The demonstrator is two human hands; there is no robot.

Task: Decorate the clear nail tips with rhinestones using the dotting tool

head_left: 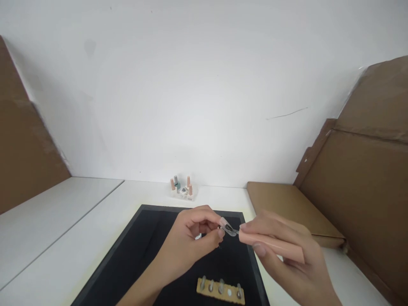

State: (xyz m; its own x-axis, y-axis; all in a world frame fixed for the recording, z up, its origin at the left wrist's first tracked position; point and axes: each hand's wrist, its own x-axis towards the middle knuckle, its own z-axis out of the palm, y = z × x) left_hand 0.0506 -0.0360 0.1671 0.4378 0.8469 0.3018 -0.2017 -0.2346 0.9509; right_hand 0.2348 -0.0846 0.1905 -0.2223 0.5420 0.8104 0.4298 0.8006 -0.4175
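Between thumb and forefinger, my left hand point(194, 240) pinches a clear nail tip point(227, 226) with a dark patch on it. My right hand point(287, 250) holds a long pink handle point(270, 245), whose thin brush end meets the nail tip's lower right part. Both hands are above a black mat point(134, 250). Near the mat's front edge lies a tan strip point(216, 290) with several upright clear nail tips standing on it and one small white spot.
A clear holder point(184, 196) with several small pink-capped and grey-capped bottles stands by the wall. A flat cardboard box point(287, 202) lies at the right. Cardboard panels rise on both sides.
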